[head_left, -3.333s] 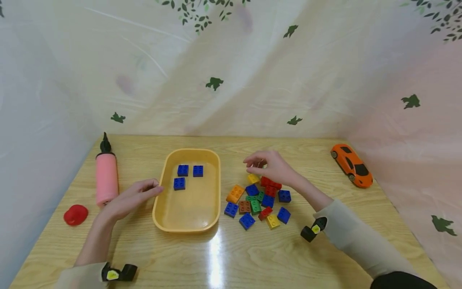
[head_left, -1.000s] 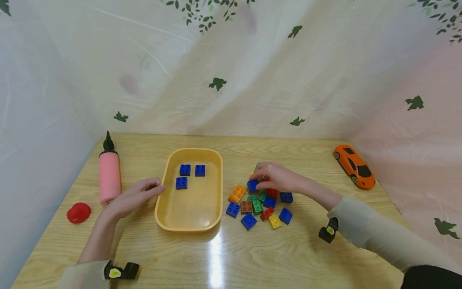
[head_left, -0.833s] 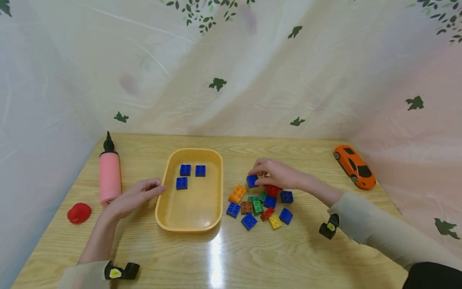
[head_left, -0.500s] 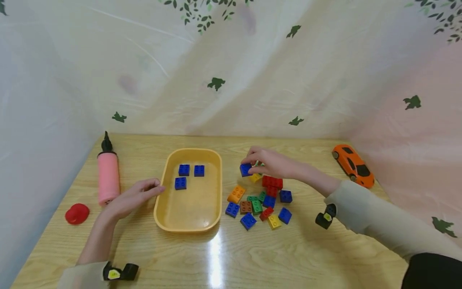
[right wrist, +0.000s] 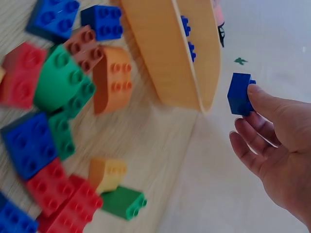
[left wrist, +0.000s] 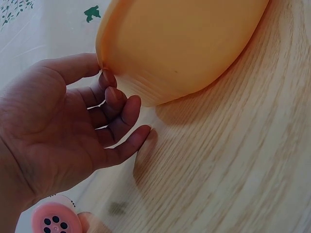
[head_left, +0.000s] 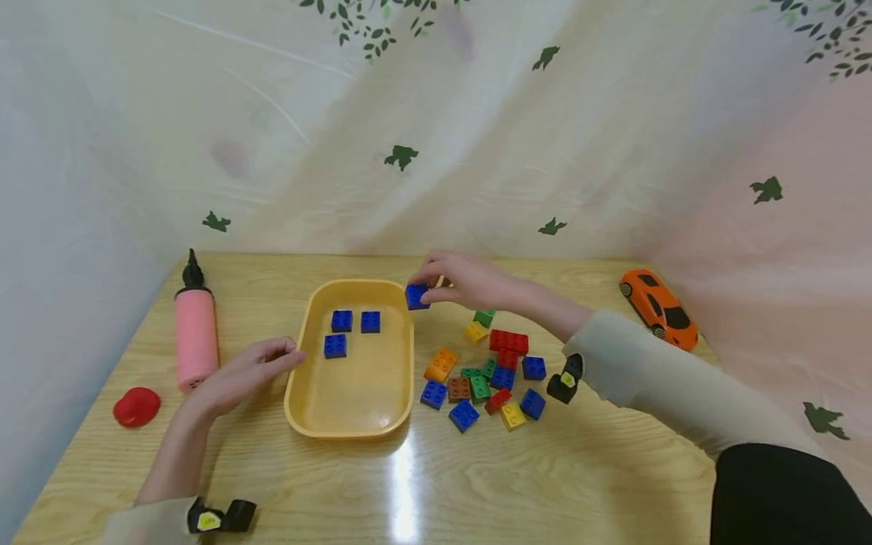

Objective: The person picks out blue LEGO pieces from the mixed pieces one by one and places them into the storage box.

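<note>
My right hand [head_left: 455,278] pinches a blue brick [head_left: 416,296] [right wrist: 239,93] in the air just over the far right rim of the yellow tray [head_left: 300,356] [right wrist: 165,58]. Three blue bricks [head_left: 341,321] lie in the tray's far half. My left hand [head_left: 247,371] [left wrist: 92,121] rests on the table with fingertips against the tray's left wall [left wrist: 170,53], fingers relaxed, holding nothing. A pile of loose bricks [head_left: 487,375] [right wrist: 58,87] in red, green, blue, orange, yellow and brown lies right of the tray.
A pink hand pump [head_left: 194,333] stands left of the tray, with a red cap [head_left: 137,407] nearer the left edge. An orange toy car [head_left: 658,309] sits at the far right. Patterned plastic sheeting walls the table on three sides.
My right hand picked a blue brick out of the pile and carried it up and left to the tray's far right rim. The left hand stayed at the tray's side.
</note>
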Demonstrator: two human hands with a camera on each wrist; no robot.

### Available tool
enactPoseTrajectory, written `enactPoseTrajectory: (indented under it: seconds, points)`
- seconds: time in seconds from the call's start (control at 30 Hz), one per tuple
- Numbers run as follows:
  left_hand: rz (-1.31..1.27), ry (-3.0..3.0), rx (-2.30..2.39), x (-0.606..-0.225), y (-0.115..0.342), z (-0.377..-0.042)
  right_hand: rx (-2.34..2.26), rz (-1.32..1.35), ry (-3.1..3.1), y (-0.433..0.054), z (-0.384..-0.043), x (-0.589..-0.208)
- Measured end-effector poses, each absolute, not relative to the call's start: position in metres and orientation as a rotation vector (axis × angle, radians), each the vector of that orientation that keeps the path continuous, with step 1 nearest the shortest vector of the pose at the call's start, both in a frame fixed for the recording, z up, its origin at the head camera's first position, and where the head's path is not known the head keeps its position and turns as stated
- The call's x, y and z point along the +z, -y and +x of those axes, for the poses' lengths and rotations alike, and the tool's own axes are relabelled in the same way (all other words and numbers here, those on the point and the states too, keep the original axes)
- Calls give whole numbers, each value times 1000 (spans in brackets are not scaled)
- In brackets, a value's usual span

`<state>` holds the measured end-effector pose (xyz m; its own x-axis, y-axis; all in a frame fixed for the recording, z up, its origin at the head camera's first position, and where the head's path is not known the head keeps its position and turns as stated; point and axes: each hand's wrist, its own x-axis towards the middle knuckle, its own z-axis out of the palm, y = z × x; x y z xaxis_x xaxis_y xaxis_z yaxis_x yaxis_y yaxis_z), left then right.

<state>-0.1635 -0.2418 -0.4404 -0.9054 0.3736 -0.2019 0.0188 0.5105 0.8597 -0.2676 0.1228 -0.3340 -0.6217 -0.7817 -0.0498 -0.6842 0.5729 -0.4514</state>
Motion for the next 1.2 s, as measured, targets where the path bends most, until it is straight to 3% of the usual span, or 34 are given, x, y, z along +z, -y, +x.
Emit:
enactPoseTrajectory:
  seconds: [0.6, 1.2]
  points:
    - [324, -2382, 1365, -440, 242, -164, -387, -1326, -2512, -49, -270, -364]
    - [329, -2389, 1359, -440, 241, -163, -216, -1345, -2552, -25, -260, -397]
